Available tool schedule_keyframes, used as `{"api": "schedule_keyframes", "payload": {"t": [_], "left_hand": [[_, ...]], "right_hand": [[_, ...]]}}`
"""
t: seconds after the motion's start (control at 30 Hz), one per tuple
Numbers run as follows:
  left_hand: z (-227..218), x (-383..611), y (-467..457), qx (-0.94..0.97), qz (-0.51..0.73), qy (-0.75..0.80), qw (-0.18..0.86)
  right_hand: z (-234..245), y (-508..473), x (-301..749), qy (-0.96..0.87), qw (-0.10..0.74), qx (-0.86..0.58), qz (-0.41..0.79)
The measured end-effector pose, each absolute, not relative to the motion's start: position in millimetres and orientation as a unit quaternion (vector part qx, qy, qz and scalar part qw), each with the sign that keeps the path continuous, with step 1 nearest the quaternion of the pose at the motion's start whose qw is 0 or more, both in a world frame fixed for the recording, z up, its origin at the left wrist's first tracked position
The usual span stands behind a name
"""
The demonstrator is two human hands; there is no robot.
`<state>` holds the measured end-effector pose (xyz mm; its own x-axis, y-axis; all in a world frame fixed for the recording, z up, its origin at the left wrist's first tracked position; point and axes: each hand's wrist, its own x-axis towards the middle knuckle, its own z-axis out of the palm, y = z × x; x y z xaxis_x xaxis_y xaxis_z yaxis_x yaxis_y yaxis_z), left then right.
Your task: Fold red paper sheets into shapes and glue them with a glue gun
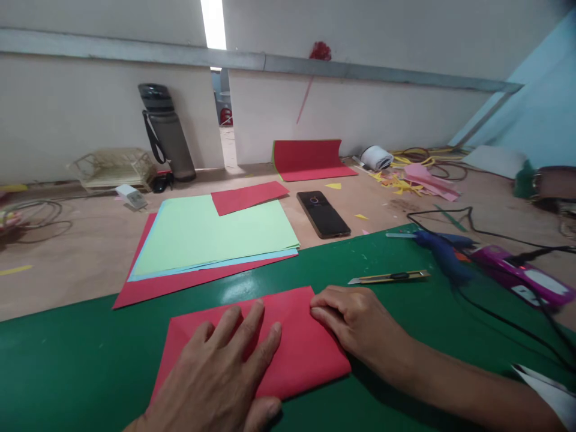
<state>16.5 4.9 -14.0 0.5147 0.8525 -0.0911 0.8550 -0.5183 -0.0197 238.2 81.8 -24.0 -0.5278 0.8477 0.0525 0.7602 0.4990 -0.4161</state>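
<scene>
A folded sheet of red paper (297, 354) lies on the green mat (54, 360) close in front of me. My left hand (220, 354) rests flat over its left half, fingers spread. At the paper's upper right corner, my right hand (351, 315) is closed, thumb and fingertips pressed together on the edge. Just beyond that hand lies a yellow utility knife (391, 277) with its blade pointing left. A stack of light green sheets (216, 234) sits farther off, over blue and red sheets, with a red strip (249, 197) across its top edge.
Right of the stack lies a black phone (323, 213). A blue glue gun (445, 252) and a purple power strip (524, 276) with trailing black cords occupy the right side. Along the wall stand a dark bottle (173, 135), a small woven bench (114, 169) and a bent red sheet (310, 161).
</scene>
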Motion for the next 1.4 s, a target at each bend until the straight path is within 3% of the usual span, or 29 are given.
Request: {"api": "schedule_keyframes", "payload": {"t": [0.4,0.8,1.1,1.23,1.4], "left_hand": [[-28.5,5.9,13.5,0.885,-0.028,0.459,0.078],[2.2,16.1,9.8,0.865,-0.05,0.484,0.122],[-4.3,16.4,8.3,0.876,-0.051,0.408,0.251],[-0.3,21.3,1.1,0.867,-0.059,0.413,0.274],[-3.9,24.3,-7.0,0.872,-0.041,0.425,0.24]], "right_hand": [[-26.7,81.8,238.2,-0.855,0.155,-0.465,0.17],[-30.8,83.6,237.8,-0.872,0.133,-0.456,0.119],[-23.8,81.8,234.2,-0.906,0.074,-0.408,-0.083],[-16.2,85.8,232.5,-0.947,0.107,-0.299,-0.046],[-14.2,77.8,234.9,-0.963,0.062,-0.263,-0.013]]}}
